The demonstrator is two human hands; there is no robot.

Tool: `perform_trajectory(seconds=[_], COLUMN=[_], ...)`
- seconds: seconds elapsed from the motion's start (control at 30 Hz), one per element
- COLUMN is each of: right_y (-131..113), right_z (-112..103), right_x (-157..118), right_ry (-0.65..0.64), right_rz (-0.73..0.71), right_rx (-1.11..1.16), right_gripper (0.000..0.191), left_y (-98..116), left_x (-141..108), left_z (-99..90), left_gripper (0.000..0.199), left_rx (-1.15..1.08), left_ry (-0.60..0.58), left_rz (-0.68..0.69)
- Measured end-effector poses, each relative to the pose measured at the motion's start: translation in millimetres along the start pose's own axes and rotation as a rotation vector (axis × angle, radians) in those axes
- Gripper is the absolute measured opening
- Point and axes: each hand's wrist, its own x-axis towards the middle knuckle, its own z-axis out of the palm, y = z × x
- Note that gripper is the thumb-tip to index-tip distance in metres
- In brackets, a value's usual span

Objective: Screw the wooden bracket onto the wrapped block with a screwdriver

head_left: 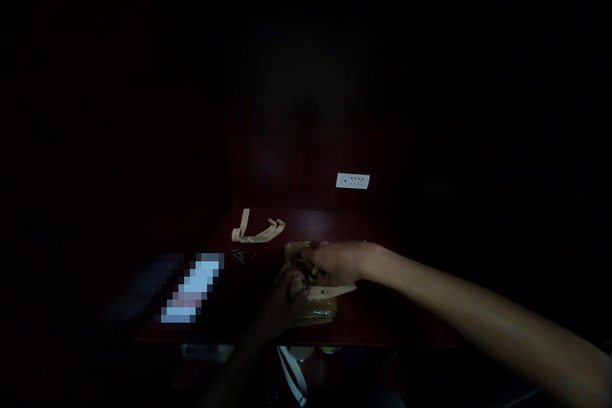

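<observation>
- Dark indoor room; home or small workshop, can't tell which.
- White socket panel (352, 181) on the reddish back wall (287, 166): wired interior.
- Dark red tabletop (377, 325) used as workbench: small loose thin bits (240, 256) and a pale hooked piece (259, 239) lying on it.
- Stuff kept underneath, white strap (300, 393) included.

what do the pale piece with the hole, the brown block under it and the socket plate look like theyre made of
Pale piece with the hole: wood or plastic, matte; it is evenly beige, with no clear grain in this dim light.
Brown block: probably wrapped in glossy plastic film or tape, given its glints; its core can't be told.
Socket plate: likely plastic, uniformly white and smooth-looking.
</observation>
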Motion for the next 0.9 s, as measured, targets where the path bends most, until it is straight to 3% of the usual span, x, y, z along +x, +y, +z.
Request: perform_trajectory(seconds=[0.2,0.73,0.9], right_y=[-9,0,1], right_z=[-9,-3,-2], right_x=[7,8,9], right_ry=[-0.121,-0.027,-0.043], right_rz=[0.016,0.012,0.007], right_rx=[-0.18,-0.223,-0.135], right_gripper=[0.021,0.036,0.031], left_y=[-4,-5,-5], left_x=[-1,0,0], left_z=[1.5,3.0,3.6], left_gripper=[0.029,0.023,0.025], left_rx=[-0.005,0.027,0.011], left_ry=[0.001,0.015,0.012], left_rz=[0.006,-0.057,-0.037])
